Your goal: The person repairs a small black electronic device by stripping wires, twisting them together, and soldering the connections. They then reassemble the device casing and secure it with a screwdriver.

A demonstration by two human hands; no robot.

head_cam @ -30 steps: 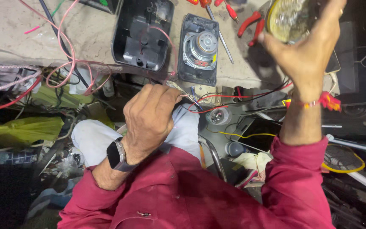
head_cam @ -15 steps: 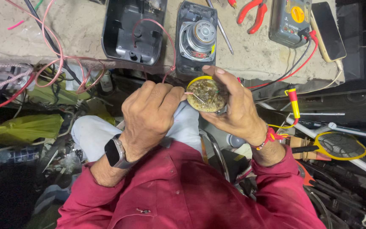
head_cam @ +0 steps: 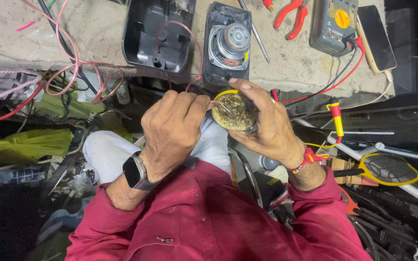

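In the head view, a round yellow-rimmed tin [head_cam: 234, 111] is being cupped by the right hand [head_cam: 267, 126], fingers curled around its rim, just below the table [head_cam: 97, 34] edge. A thin wire [head_cam: 221, 105] is being pinched by the closed left hand [head_cam: 174, 126] at the tin's 10 o'clock. A speaker shell [head_cam: 227, 43] is lying at 12 o'clock, leaving little room.

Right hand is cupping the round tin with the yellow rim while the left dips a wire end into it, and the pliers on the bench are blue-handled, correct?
Not quite: the pliers have red handles, per the head view. The rest stands: right hand cups the round tin; left hand dips the wire end.
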